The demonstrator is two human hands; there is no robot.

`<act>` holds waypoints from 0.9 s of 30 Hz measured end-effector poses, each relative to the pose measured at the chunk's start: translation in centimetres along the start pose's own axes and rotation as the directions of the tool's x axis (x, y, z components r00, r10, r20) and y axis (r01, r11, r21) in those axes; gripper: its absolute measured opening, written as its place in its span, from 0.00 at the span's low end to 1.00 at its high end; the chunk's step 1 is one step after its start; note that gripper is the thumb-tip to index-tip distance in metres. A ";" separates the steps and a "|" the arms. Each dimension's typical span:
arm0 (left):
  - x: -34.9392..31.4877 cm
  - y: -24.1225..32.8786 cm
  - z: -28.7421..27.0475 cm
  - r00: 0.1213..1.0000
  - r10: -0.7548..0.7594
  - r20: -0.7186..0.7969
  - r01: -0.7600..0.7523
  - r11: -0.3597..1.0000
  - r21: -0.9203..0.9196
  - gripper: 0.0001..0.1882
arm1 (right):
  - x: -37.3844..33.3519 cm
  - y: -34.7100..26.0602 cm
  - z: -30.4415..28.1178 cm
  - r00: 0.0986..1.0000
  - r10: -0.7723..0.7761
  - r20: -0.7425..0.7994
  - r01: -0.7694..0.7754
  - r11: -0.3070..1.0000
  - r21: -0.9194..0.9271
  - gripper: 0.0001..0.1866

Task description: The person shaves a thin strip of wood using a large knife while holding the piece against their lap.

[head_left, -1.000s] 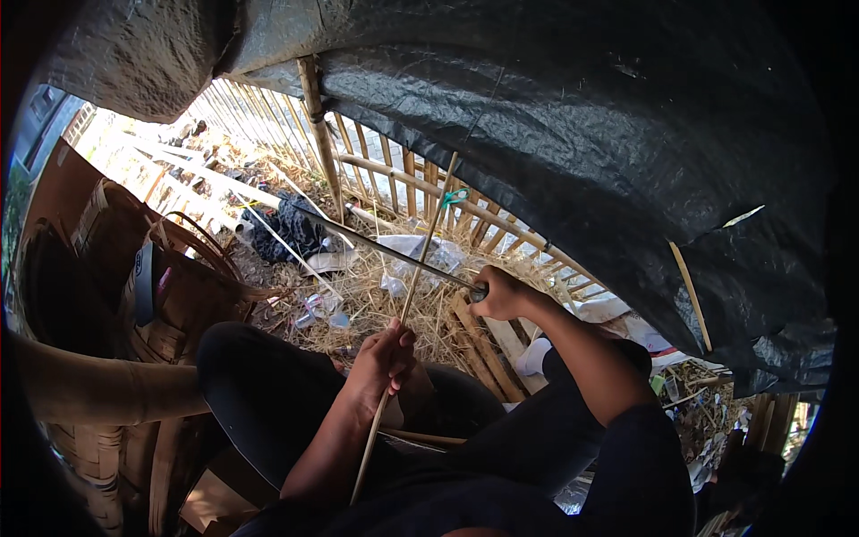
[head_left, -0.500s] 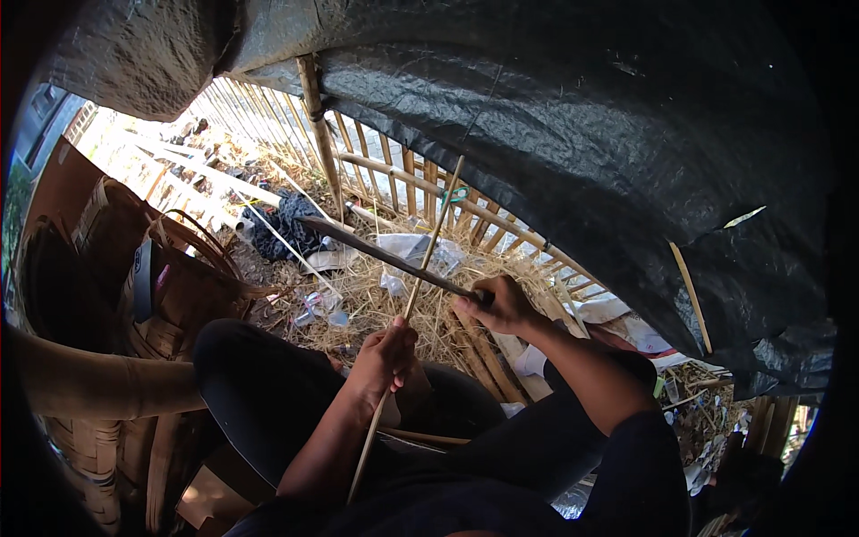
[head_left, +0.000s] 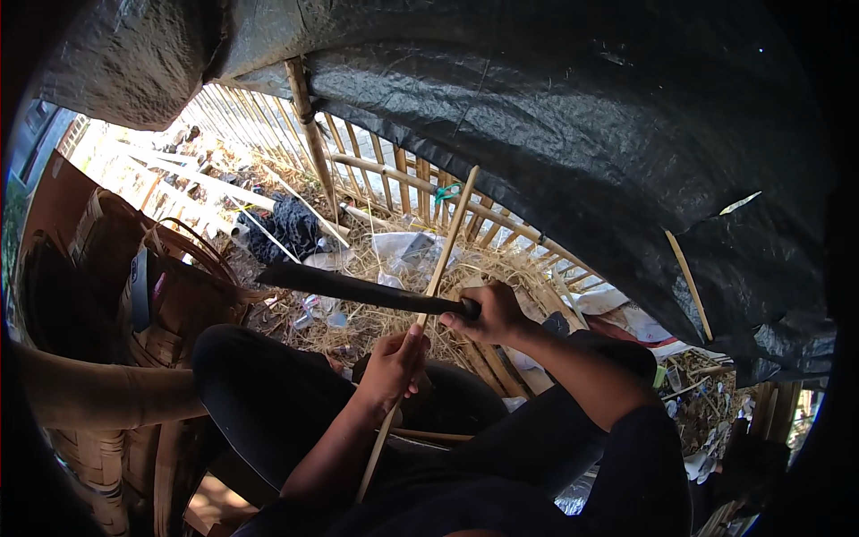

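A long, pale bamboo strip (head_left: 455, 224) slants up from my lap, away from me. My left hand (head_left: 391, 369) is closed round its middle, thumb along the top. My right hand (head_left: 484, 315) grips the handle of a machete (head_left: 358, 287), whose dark broad blade points left. The blade lies across the bamboo strip, just beyond my left hand. Whether its edge bites into the strip cannot be seen.
Woven bamboo baskets (head_left: 183, 295) and a thick bamboo pole (head_left: 112, 390) stand at my left. Ahead, straw (head_left: 501, 259) and plastic scraps litter the ground before a bamboo slat fence (head_left: 394, 183). A black tarp (head_left: 573, 116) hangs overhead and right.
The machete has come nearer to my left hand along the strip, and its blade now shows its broad side. The strip has turned, showing a wider face.
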State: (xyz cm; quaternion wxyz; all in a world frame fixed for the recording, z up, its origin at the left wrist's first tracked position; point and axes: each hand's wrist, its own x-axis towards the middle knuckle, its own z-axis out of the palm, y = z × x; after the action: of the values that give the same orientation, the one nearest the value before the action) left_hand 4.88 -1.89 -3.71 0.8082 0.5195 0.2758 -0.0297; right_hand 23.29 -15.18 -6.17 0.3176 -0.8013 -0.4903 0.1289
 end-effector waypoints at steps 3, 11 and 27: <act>-0.2 0.0 -0.2 1.000 -0.026 -0.013 0.026 1.000 -0.004 0.24 | 0.5 -0.6 -0.3 0.996 -0.079 -0.036 0.075 0.993 -0.088 0.30; 0.0 -0.3 -0.4 0.998 -0.045 -0.041 0.045 0.999 -0.006 0.23 | 1.7 -2.9 -0.8 0.992 -0.114 0.052 0.122 0.970 -0.212 0.35; -0.2 -0.3 -1.0 0.999 0.045 -0.001 -0.045 0.995 -0.092 0.23 | 3.8 -3.4 0.1 0.958 -0.286 0.035 0.284 0.921 -0.266 0.41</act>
State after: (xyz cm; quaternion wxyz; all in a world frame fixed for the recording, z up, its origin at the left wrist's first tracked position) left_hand 4.21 -1.16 -4.15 0.8319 0.4878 0.2646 0.0009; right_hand 22.67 -10.72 -3.68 0.2229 -0.7573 -0.6137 0.0120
